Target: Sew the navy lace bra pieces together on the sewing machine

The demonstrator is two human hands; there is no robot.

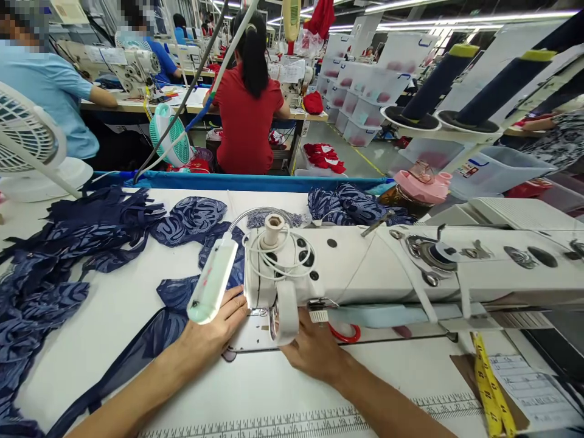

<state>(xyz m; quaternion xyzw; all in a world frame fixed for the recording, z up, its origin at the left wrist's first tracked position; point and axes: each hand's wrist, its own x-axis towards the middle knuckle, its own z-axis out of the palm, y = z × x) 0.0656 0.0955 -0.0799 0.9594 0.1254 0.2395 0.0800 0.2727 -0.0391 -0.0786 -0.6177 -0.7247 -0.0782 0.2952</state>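
Observation:
A white sewing machine (365, 258) stands across the table in front of me. My left hand (221, 322) lies palm down left of its needle area, fingers stretched out flat, next to navy patterned fabric (235, 267); the lamp covers part of the hand. My right hand (314, 347) reaches under the machine head from the right with its fingers bent inward. The head hides its fingertips and whatever they may hold. The metal needle plate (255, 334) shows between the hands. A small lit lamp (212, 283) hangs above my left hand.
Piled navy fabric pieces (41, 304) cover the table's left side. Red-handled scissors (345, 333), a yellow tape measure (490, 389) and a written sheet (533, 389) lie to the right. Thread cones (429, 85) stand at upper right. Co-workers sit beyond the blue-edged table.

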